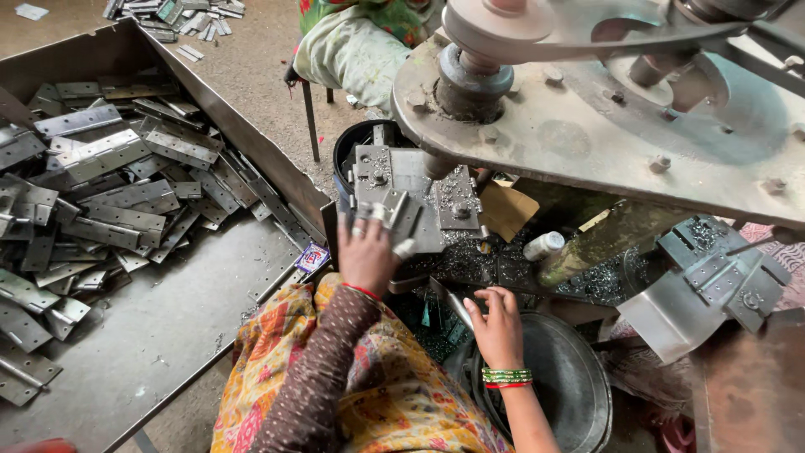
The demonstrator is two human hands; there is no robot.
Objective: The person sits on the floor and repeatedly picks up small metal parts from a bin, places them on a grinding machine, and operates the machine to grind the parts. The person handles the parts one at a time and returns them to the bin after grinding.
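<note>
My left hand [366, 252] reaches forward onto the small metal jig table [419, 172] under the drill spindle [474, 80]. Its fingers, with rings on them, hold a grey metal hinge [401, 211] against the jig. My right hand [496, 325], with green and red bangles at the wrist, is closed around a short metal lever [459, 309] just below the jig, at the rim of a round metal bowl [587, 386]. Metal shavings lie around the jig base.
A big sheet-metal tray [168, 327] on the left holds a heap of several grey hinges [117, 168]. The machine's heavy plate with pulley and belt [604, 126] overhangs the right. A white bottle [543, 245] and another person's clothed knee [356, 50] lie beyond.
</note>
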